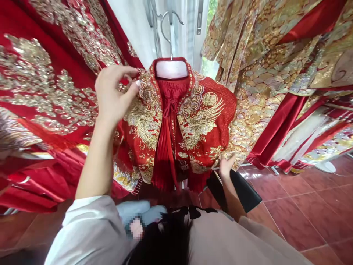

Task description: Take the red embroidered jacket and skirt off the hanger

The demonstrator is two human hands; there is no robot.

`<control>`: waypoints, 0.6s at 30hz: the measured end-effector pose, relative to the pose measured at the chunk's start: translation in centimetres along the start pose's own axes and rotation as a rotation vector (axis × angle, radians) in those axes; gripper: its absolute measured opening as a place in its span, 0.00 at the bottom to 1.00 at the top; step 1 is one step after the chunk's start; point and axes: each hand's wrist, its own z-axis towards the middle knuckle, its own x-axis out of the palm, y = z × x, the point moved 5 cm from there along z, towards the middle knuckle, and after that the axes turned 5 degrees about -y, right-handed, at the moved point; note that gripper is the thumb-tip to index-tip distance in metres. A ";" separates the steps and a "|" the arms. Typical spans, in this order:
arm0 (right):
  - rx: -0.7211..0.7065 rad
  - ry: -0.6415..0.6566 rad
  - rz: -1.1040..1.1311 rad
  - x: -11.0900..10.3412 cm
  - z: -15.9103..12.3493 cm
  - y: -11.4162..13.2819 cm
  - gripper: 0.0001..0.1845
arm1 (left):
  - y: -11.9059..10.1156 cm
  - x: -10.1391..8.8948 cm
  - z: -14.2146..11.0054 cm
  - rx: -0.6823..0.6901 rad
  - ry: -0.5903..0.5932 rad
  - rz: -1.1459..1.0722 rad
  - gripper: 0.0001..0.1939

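Observation:
A short red jacket (212, 125) with gold embroidery hangs from a metal-hooked hanger (166, 31) in front of me. Beneath its open front shows a dark red pleated garment (161, 162) with a tie at the neck. My left hand (114, 90) is raised at the jacket's left shoulder, thumb and forefinger pinching the fabric there. Lower down, my right hand (226, 167) is closed at the cuff of the right sleeve; some of its fingers are hidden. A flat black object (245, 191) hangs by my right wrist, its kind unclear.
Red garments with silver-gold beading (30, 62) crowd the left side. Gold sequinned garments (256, 84) hang on the right, above red cloth (278, 125). Behind the hanger stands a pale door frame (197, 33). Reddish tiles (306, 206) cover the floor.

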 end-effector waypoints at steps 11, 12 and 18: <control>-1.414 0.520 -0.586 15.7 -3.2 29.1 0.20 | 4.5 6.5 5.4 -0.167 0.358 -0.165 0.21; -1.391 0.532 -0.605 16.8 -3.0 29.5 0.17 | 4.2 6.2 5.5 -0.183 0.333 -0.149 0.25; -1.226 0.401 -0.471 18.7 -0.9 31.6 0.20 | 1.4 4.9 7.0 -0.283 0.094 -0.280 0.29</control>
